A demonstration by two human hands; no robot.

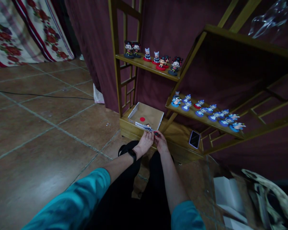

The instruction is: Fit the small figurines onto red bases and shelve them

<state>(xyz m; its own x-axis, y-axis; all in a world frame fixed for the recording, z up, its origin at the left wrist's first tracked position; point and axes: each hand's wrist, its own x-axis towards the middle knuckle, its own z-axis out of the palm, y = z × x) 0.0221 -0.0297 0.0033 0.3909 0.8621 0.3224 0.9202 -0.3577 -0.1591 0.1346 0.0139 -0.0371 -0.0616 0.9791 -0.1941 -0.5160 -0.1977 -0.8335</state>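
A shallow open cardboard box (155, 116) rests on the bottom shelf in front of me. Inside it lie a red disc (142, 119) and, by the near wall, a small dark-haired figurine (148, 126). My left hand (146, 140) is closed at the box's near edge, fingers curled together; what they hold, if anything, is hidden. Right beside it, my right hand (160, 141) pinches a small black-and-red piece (156, 134) at the box's near right corner. The piece is too small to tell its kind.
Several figurines (161, 62) stand on the upper left shelf, and several blue-and-white ones (201, 111) on the middle shelf. A phone (194, 139) lies on the bottom shelf at right. White boxes (230, 195) sit on the tiled floor; a black cable (43, 95) crosses it at left.
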